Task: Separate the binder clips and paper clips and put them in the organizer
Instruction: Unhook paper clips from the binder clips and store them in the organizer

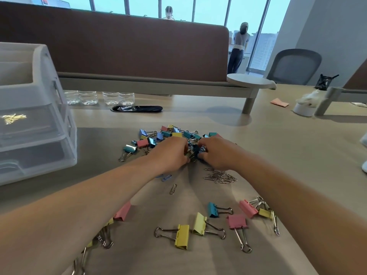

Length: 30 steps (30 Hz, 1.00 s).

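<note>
Binder clips (174, 135) heaped on desk (288, 151). Left hand (170, 153) and right hand (216, 153) both pinch tangled clump (194, 151) at near edge, to tease it apart. Paper clips (220, 178) gathered by my right wrist; organizer (35, 116) far left.

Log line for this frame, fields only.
step: sorting | left hand: pinches binder clip pile | right hand: pinches same pile | paper clips: heap near right wrist | organizer: left, untouched
</note>
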Each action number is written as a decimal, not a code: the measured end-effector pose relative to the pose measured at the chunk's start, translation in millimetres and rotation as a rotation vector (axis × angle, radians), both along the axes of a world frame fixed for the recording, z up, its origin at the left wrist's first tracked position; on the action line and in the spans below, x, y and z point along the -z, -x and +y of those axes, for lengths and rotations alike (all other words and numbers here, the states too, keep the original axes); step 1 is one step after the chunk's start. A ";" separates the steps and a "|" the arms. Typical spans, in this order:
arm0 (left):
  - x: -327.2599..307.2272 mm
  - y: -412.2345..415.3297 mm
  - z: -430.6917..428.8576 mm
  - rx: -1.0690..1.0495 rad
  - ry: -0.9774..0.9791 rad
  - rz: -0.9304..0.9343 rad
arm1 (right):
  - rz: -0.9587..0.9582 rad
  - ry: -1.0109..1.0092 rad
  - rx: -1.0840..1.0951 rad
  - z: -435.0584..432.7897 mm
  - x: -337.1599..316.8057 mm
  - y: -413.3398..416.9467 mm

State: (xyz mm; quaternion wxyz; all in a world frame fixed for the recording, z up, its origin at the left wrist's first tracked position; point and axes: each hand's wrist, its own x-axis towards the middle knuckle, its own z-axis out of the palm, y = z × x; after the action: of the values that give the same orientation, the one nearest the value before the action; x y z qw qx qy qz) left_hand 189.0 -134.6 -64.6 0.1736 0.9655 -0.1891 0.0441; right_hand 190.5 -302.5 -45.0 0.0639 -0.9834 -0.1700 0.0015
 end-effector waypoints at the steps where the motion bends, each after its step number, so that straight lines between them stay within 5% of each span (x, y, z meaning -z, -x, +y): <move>1: 0.7 0.4 0.4 0.004 0.004 -0.010 | -0.006 -0.007 -0.003 -0.1 1.0 0.5; 17: -5.2 4.2 4.2 -0.004 0.012 0.083 | -0.077 -0.191 -0.013 1.6 -7.2 -5.4; 24: -5.9 2.2 7.3 0.026 0.039 0.111 | 0.076 0.067 -0.134 18.9 -17.4 -4.1; 30: -5.3 1.1 10.2 0.012 0.077 0.132 | 0.019 0.072 -0.149 21.7 -14.5 -2.6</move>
State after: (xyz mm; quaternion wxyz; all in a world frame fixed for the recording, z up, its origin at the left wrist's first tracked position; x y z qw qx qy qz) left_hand 187.9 -124.5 -59.3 0.2227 0.9578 -0.1811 -0.0133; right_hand 193.1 -280.8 -30.5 0.0296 -0.9696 -0.2420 0.0217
